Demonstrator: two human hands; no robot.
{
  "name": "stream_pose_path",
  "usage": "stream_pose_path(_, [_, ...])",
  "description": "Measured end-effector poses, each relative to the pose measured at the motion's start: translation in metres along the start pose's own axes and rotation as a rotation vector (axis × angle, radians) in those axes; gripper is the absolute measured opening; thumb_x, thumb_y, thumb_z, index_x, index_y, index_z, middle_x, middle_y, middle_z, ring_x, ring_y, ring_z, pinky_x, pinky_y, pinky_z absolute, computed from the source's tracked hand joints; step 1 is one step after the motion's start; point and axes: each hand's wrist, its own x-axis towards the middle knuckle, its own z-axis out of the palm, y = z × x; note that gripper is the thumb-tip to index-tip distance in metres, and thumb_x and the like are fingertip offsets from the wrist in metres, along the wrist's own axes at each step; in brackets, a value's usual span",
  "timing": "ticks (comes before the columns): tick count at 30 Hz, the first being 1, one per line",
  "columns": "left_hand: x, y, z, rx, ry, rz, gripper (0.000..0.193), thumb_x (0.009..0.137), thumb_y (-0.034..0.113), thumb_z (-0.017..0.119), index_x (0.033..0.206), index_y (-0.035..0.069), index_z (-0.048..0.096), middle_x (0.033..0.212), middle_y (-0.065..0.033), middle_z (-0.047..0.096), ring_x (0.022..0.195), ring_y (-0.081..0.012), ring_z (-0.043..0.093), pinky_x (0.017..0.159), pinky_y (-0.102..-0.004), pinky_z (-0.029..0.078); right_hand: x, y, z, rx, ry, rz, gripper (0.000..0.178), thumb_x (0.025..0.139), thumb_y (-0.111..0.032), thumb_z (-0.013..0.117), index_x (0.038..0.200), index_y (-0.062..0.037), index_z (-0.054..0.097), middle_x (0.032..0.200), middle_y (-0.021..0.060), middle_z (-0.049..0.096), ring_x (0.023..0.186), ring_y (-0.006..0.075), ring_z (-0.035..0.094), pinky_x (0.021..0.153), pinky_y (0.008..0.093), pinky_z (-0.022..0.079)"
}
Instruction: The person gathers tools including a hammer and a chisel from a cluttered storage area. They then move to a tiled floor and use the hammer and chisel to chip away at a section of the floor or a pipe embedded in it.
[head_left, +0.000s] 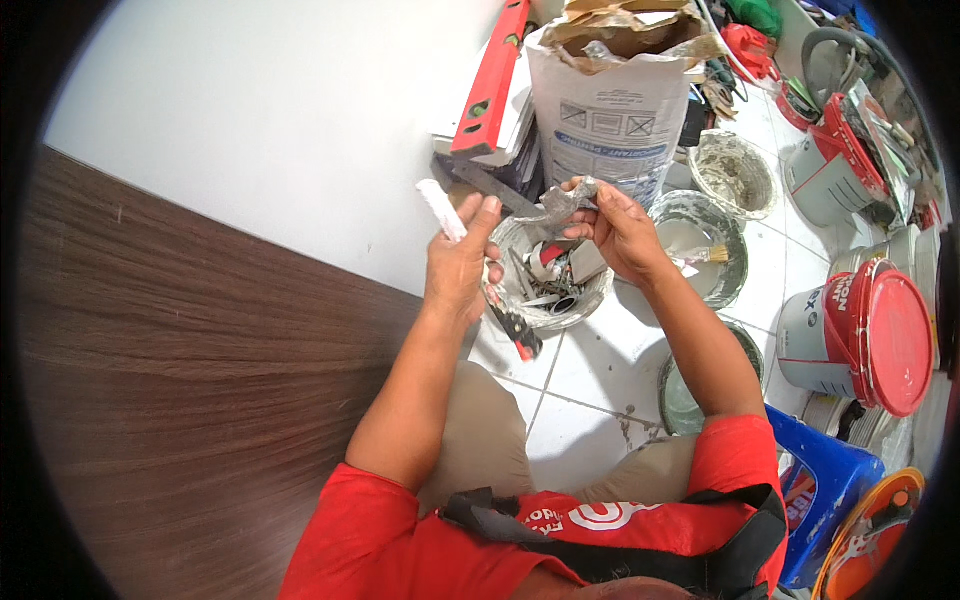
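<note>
Grey, crumpled stuff [566, 203], maybe a dirty rag or scrap, is pinched tight in the right hand [617, 232], just above the bucket of tools [590, 300]. The left hand [458, 268] is closed around a white stick [441, 210], also right above the bucket, on its left side. If the pinch gets loose, the scrap could drop into the bucket among the sharp metal bits. Reaching in after it could cut a finger. The stick could slip too, since both hands are busy.
</note>
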Motion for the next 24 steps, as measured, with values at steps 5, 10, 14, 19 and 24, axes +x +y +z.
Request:
stream_pose_path(5, [-0.007,-0.006,0.030,-0.092,-0.284,-0.148,0.050,0.096,0.042,0.065,0.120,-0.001,0.059,0.107,-0.0091,0.065,0.080,-0.0098,0.064,0.046,-0.0183,0.046,-0.022,-0.034,0.005,0.011,-0.104,-0.052,0.048,0.105,-0.031,0.049,0.143,-0.0008,0.044,0.136,0.0128,0.056,0.119,0.0246,0.059,0.102,0.0390,0.049])
stream_pose_path(10, [-0.009,-0.023,0.037,-0.029,-0.241,0.004,0.038,0.098,0.028,0.064,0.121,-0.002,0.061,0.102,-0.0099,0.069,0.073,-0.0109,0.064,0.045,-0.0202,0.044,-0.036,-0.045,0.005,-0.028,-0.113,-0.007,0.049,0.106,-0.026,0.048,0.146,-0.0001,0.040,0.140,0.0146,0.053,0.125,0.0257,0.056,0.106,0.0392,0.047])
stream_pose_path(14, [-0.011,-0.028,0.045,0.081,-0.082,0.047,0.040,0.094,0.024,0.069,0.123,-0.001,0.061,0.086,-0.0089,0.069,0.057,-0.0091,0.058,0.044,-0.0209,0.042,-0.043,-0.044,0.001,-0.082,-0.019,0.062,0.049,0.106,-0.022,0.049,0.148,0.0007,0.039,0.141,0.0156,0.053,0.121,0.0258,0.060,0.100,0.0363,0.052])
stream_pose_path(19, [-0.008,-0.031,0.037,0.268,0.031,0.160,0.035,0.092,0.027,0.072,0.113,-0.001,0.068,0.078,-0.0078,0.068,0.051,-0.0065,0.050,0.044,-0.0208,0.039,-0.044,-0.035,0.017,-0.157,0.061,0.191,0.052,0.102,-0.023,0.058,0.144,0.0035,0.044,0.123,0.0165,0.065,0.101,0.0230,0.069,0.088,0.0318,0.057])
stream_pose_path(24, [-0.005,-0.029,0.023,0.278,-0.015,0.226,0.036,0.092,0.028,0.073,0.112,-0.001,0.068,0.083,-0.0070,0.068,0.059,-0.0084,0.055,0.047,-0.0219,0.041,-0.033,-0.032,0.036,-0.523,0.026,0.157,0.046,0.099,-0.027,0.063,0.132,0.0041,0.056,0.103,0.0096,0.070,0.079,0.0144,0.069,0.072,0.0265,0.058])
